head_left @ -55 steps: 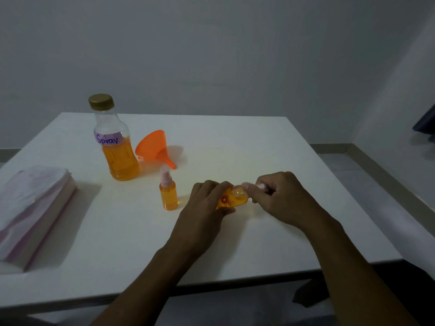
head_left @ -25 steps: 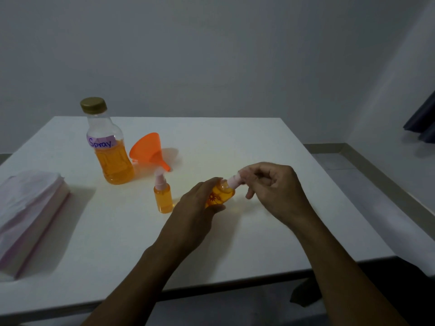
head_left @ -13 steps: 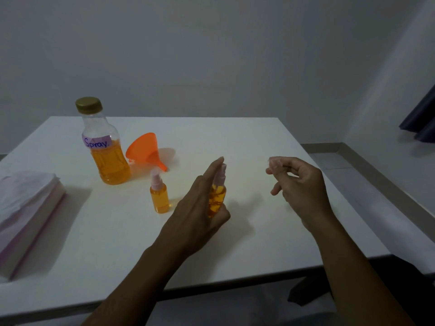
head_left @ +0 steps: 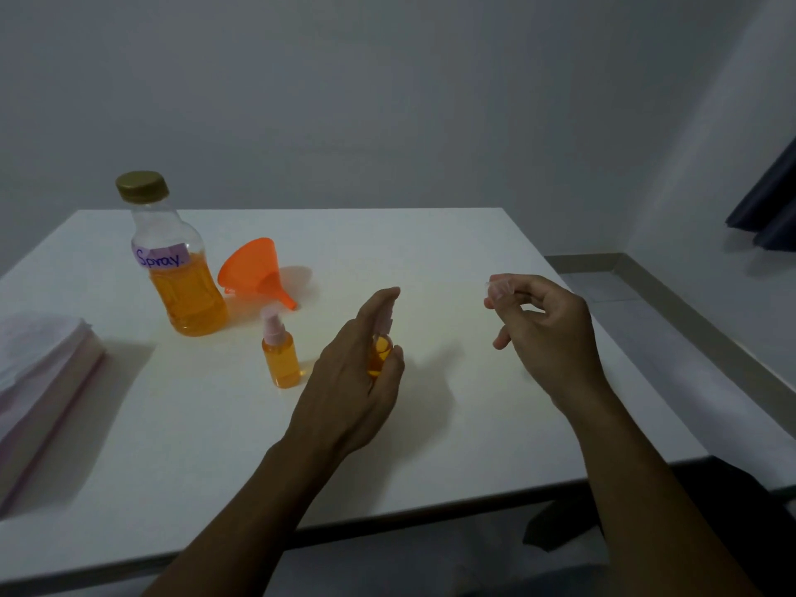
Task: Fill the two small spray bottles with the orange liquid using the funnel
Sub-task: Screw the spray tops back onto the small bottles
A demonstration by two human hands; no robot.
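My left hand [head_left: 353, 377] grips a small spray bottle [head_left: 380, 354] of orange liquid upright above the table, index finger raised over its pink sprayer; the hand hides most of it. My right hand [head_left: 547, 333], off to the right and apart from it, pinches a small clear cap [head_left: 499, 289] at its fingertips. A second small spray bottle [head_left: 281, 351], full of orange liquid with a pink top, stands on the white table [head_left: 452, 260]. Behind it lies the orange funnel [head_left: 258, 273] on its side, next to the big capped bottle [head_left: 178, 269] labelled "Spray", half full of orange liquid.
A pale stack of tissue or cloth [head_left: 41, 377] sits at the table's left edge. The table's right edge borders grey floor [head_left: 672, 338], and a dark curtain [head_left: 766, 213] hangs at the far right.
The held bottle went from lying sideways between both hands to upright in my left hand. My right hand pulled the clear cap off and moved away to the right.
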